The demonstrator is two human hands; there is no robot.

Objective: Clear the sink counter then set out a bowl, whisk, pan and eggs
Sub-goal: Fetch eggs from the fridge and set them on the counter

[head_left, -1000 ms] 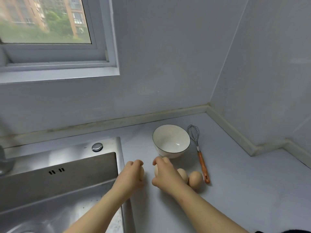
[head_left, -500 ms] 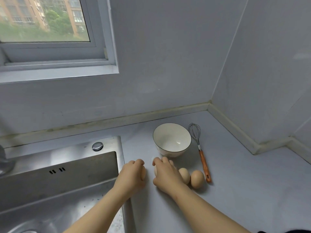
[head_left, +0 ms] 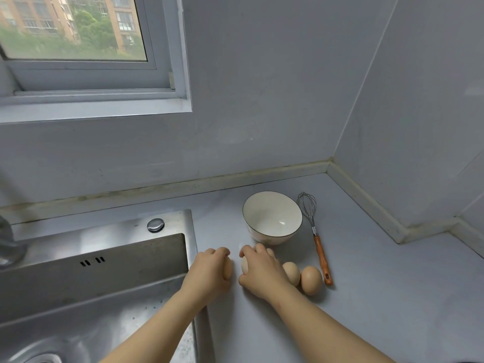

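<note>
A white bowl (head_left: pixel 272 218) stands upright on the grey counter (head_left: pixel 366 297). To its right lies a wire whisk (head_left: pixel 315 237) with an orange handle. Two brown eggs (head_left: pixel 311 280) rest side by side in front of the bowl, next to the whisk handle. My left hand (head_left: pixel 209 273) is curled over another egg (head_left: pixel 228 268) at the sink's edge. My right hand (head_left: pixel 262 273) covers a paler egg (head_left: pixel 244 265) just left of the resting pair. Both held eggs sit low at the counter surface. No pan is in view.
A steel sink (head_left: pixel 91 284) with a round cap (head_left: pixel 155 224) fills the left side, its rim next to my left hand. Part of a tap (head_left: pixel 7 247) shows at the far left. Walls meet in a corner behind the bowl; a window is upper left.
Both hands have stayed almost in place over their eggs. The view has shifted slightly; bowl, whisk and the two resting eggs have not moved.
</note>
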